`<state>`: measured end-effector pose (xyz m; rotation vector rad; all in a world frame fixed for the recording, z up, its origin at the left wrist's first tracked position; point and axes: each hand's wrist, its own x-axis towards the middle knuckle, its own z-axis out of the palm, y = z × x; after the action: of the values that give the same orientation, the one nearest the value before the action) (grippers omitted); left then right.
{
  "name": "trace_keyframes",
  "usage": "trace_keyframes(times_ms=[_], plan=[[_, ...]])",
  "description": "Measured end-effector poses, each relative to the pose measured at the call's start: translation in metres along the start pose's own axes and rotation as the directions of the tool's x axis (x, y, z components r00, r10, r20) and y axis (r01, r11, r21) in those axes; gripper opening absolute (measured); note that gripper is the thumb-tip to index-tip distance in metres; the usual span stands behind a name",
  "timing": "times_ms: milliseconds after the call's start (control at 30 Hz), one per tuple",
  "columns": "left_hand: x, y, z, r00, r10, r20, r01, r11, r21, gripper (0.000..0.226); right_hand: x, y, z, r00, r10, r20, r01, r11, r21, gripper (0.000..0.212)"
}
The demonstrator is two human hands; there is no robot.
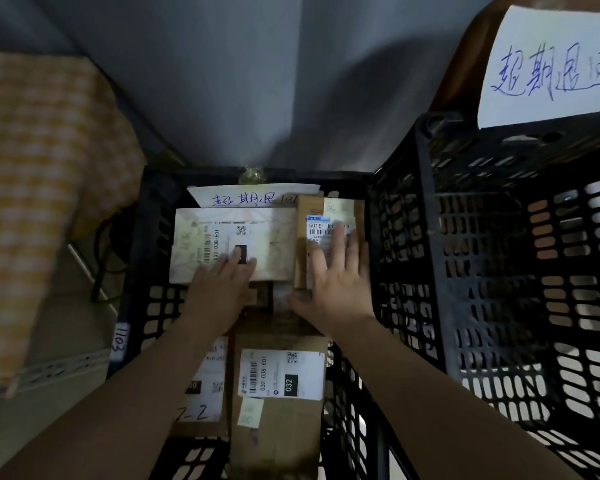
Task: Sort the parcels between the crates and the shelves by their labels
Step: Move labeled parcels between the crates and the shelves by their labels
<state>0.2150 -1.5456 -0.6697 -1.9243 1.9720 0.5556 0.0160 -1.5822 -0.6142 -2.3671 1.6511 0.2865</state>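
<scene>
The flat pale parcel with the white label reading 032 038-E01 lies at the far end of the black plastic lattice crate, on top of other parcels. The left hand rests on its near edge, fingers straight and flat, gripping nothing. Just beside it, touching its right edge, lies a brown cardboard parcel whose label begins 501E. The right hand lies spread on that label, palm down, and also holds nothing.

Nearer the person are a brown cardboard box labelled 032-038-E01 and, to its left, a parcel marked 2-2 by hand. A paper slip with blue handwriting stands at the crate's back wall.

The step looks like reading and comparing labels before a pick. The next move calls for curling the fingers under one parcel's edge and lifting it clear of its neighbours.

To the right stands a second black lattice crate with a white handwritten sign. A yellow checked cloth hangs at the left.
</scene>
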Motion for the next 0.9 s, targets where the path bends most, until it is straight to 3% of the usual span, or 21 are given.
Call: trace_keyframes(times_ms=[133, 333, 500, 767, 900], plan=[[-0.005, -0.012, 0.007, 0.999, 0.033, -0.012, -0.032, 0.996, 0.083, 0.071, 0.006, -0.014, 0.002, 0.992, -0.082, -0.097, 0.077, 0.995, -0.057, 0.089], [-0.005, -0.014, 0.005, 0.998, 0.053, -0.025, -0.052, 0.998, 0.038, 0.069, 0.006, -0.025, 0.013, 0.998, -0.04, -0.038, 0.033, 0.988, -0.153, 0.087], [-0.003, -0.013, 0.001, 0.997, 0.074, -0.035, -0.074, 0.997, -0.002, 0.071, 0.018, -0.024, 0.008, 0.998, -0.022, 0.051, 0.034, 0.967, -0.252, 0.1], [0.0, 0.0, -0.008, 0.998, 0.052, -0.047, -0.057, 0.992, -0.108, 0.071, 0.009, 0.0, 0.004, 0.999, 0.027, 0.029, -0.026, 0.999, -0.037, 0.099], [-0.001, -0.001, -0.015, 0.995, 0.057, -0.086, -0.065, 0.993, -0.095, 0.06, 0.006, -0.01, 0.002, 0.998, -0.012, -0.059, 0.009, 0.999, -0.042, 0.097]])
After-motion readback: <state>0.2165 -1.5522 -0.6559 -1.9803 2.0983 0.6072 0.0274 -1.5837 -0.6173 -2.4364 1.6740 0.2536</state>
